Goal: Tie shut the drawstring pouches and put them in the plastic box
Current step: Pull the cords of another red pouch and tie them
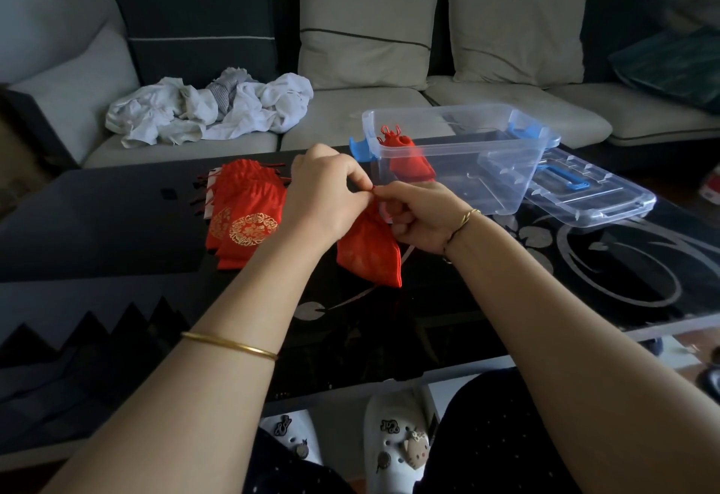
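Pouch (368, 256) hangs just below both hands, over table (117, 221) mid. L hand (325, 191) & R hand (420, 217) pinch its drawstring (374, 188) at top.

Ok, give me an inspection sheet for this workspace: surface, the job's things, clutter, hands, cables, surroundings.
Surface: black glass coffee table with a pale flower pattern.
Job's things: held pouch, its bottom on the table; stack of pouches to its left; tied pouch inside the plastic box; lid lying at the box's right.
Clutter: crumpled cloths on the sofa.
Hands: left hand and right hand both pinch the drawstring at the held pouch's neck.
Cables: nothing seen.
Surroundings: sofa with cushions behind the table; white clogs on the floor.
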`<state>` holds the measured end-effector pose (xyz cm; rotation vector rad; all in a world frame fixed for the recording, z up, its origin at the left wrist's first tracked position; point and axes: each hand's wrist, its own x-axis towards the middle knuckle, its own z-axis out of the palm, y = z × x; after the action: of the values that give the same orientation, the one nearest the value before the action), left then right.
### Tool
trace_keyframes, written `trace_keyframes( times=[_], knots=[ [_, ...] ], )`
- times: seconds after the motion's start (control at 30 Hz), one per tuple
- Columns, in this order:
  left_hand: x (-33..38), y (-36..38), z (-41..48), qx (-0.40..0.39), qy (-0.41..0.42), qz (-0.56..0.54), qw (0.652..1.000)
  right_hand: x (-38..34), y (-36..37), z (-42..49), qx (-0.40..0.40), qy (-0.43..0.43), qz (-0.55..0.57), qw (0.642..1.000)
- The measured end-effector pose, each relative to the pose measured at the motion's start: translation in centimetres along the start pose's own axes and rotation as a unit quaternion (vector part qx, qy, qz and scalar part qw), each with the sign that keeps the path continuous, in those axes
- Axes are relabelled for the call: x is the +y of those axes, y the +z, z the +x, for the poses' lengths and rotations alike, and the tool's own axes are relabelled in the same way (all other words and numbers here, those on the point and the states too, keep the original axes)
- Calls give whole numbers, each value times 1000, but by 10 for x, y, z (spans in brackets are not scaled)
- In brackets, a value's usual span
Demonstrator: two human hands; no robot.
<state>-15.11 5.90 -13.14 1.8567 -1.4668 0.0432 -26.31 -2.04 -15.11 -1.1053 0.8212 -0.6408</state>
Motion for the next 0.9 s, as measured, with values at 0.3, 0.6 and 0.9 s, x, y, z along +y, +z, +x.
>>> trace_keyframes(
  times=[0.3,0.6,0.9],
  knots=[
    [-3,3,4,-3,12,23,1000,-1,-11,-5,-42,-66,-87,993],
    [-4,2,7,-49,-34,20,998,9,-24,6,128,-178,-324,920],
    [3,8,12,-50,-152,-158,974,22,-23,-22,-15,-95,-321,942]
  ],
)
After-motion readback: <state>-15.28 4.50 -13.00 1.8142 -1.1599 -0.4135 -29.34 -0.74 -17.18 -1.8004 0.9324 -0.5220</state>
